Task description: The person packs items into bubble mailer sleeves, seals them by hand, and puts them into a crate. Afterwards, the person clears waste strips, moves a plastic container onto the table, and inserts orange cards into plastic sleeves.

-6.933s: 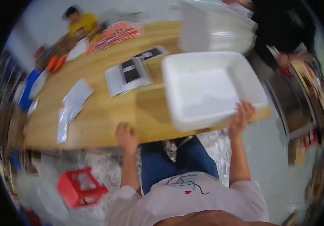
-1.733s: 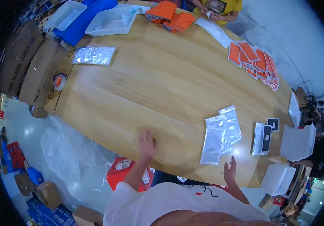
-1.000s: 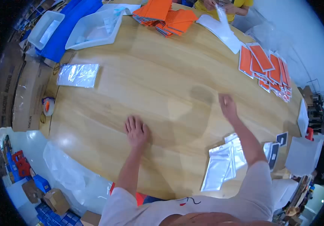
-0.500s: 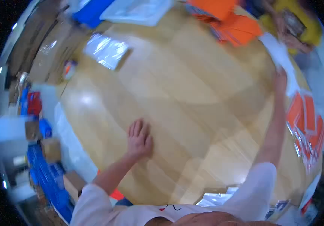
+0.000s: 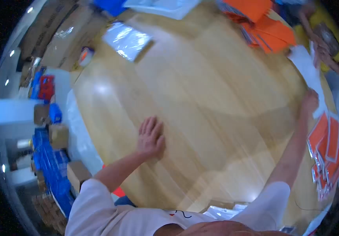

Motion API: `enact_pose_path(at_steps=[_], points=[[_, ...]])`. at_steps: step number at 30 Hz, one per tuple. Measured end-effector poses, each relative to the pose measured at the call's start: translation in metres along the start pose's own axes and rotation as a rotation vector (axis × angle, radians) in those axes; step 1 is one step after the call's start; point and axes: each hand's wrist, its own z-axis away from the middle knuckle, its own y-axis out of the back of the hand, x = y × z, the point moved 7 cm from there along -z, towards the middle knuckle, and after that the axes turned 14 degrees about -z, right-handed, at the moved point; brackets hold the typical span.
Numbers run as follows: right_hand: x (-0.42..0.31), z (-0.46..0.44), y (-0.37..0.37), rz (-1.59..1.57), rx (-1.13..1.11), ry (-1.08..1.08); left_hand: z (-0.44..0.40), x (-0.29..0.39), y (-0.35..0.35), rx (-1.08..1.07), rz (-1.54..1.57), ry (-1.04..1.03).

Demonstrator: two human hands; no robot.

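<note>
My left hand lies flat on the wooden table, fingers stretched out and nothing under them that I can see. Far to the right, my right hand is at the inner edge of a long white sheet. Its fingers look curled onto that edge, though they are slightly blurred. Just below this hand lie several orange packs in clear wrapping, partly overlapping the sheet's near end.
Orange packs are heaped at the far right, beside another person's hands. A shiny silver-white packet and a white tray lie at the back. Cardboard boxes stand left; silvery packets rest near my body.
The whole view has shifted, so the table's things appear further right, most of them lower. My right hand has come a little nearer to me along the white sheet. My left hand stays flat.
</note>
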Motion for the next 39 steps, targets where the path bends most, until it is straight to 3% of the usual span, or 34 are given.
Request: enact_pose_path(at_steps=[4,5,7,10,12,17,20,24,25,27,30,32,33,37,39], points=[[0.047,0.005,0.031,-0.01,0.105,-0.011,0.0,0.0,0.005,0.036,0.01,-0.031],[0.027,0.005,0.043,0.074,0.16,0.164,0.001,0.001,0.005,0.038,0.038,-0.05],[-0.008,0.015,0.071,0.216,0.223,0.238,0.004,-0.002,0.006,0.004,-0.008,-0.022],[-0.047,0.043,0.108,0.097,0.196,0.178,0.001,0.005,0.004,0.023,-0.005,-0.034],[-0.05,0.081,0.124,-0.41,0.133,-0.243,0.0,0.004,0.004,0.035,-0.023,-0.037],[-0.139,0.217,0.168,-0.699,-0.014,-0.781,0.002,0.001,-0.001,0.029,0.015,-0.013],[-0.198,0.306,0.183,-1.102,0.136,-0.989,0.004,0.0,-0.001,0.006,0.072,-0.031],[-0.262,0.416,0.212,-1.185,0.184,-1.183,0.012,-0.008,-0.02,0.035,-0.022,-0.064],[-0.276,0.437,0.225,-1.172,0.232,-1.186,0.009,-0.009,-0.023,0.043,-0.017,-0.053],[-0.299,0.475,0.243,-0.956,0.076,-1.158,0.001,0.002,-0.019,0.081,0.001,-0.049],[-0.341,0.508,0.275,-0.989,0.181,-1.163,0.014,0.012,-0.015,0.062,0.041,-0.091],[-0.36,0.524,0.289,-1.051,0.181,-1.177,0.041,0.034,-0.036,-0.202,0.691,-0.175],[-0.366,0.528,0.295,-1.033,0.177,-1.146,0.044,0.036,-0.009,-0.201,0.687,-0.187],[-0.397,0.523,0.319,-0.927,0.151,-1.08,0.182,0.107,0.075,-1.345,1.601,0.476],[-0.403,0.521,0.324,-0.95,0.186,-1.053,0.194,0.124,0.119,-1.407,1.745,0.417]])
